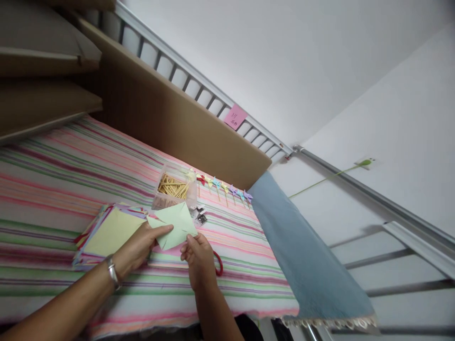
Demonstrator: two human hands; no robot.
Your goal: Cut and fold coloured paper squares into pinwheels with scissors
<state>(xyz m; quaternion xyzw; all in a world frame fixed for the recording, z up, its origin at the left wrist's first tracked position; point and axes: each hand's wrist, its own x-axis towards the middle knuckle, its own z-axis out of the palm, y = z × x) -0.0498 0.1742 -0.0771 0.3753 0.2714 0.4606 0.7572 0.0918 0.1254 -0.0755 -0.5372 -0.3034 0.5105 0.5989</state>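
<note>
A pale green square of paper [176, 222], with slits cut in from its corners, is held up between my two hands. My left hand [144, 241] grips its left side, thumb lying on top. At the lower right corner, the fingers of my right hand [198, 253] pinch the paper. Below and left is a stack of coloured paper squares [113, 232], a yellow one on top. Red-handled scissors [219, 264] lie partly hidden behind my right hand. Just beyond the paper stands a clear plastic box [174, 187] of small wooden sticks.
Several small paper pinwheels [223, 187] on sticks line up along the cardboard panel [185, 123] at the back. A small metallic object [200, 217] sits beside the box. Striped cloth [71, 180] covers the surface; blue cloth [302, 246] hangs at the right.
</note>
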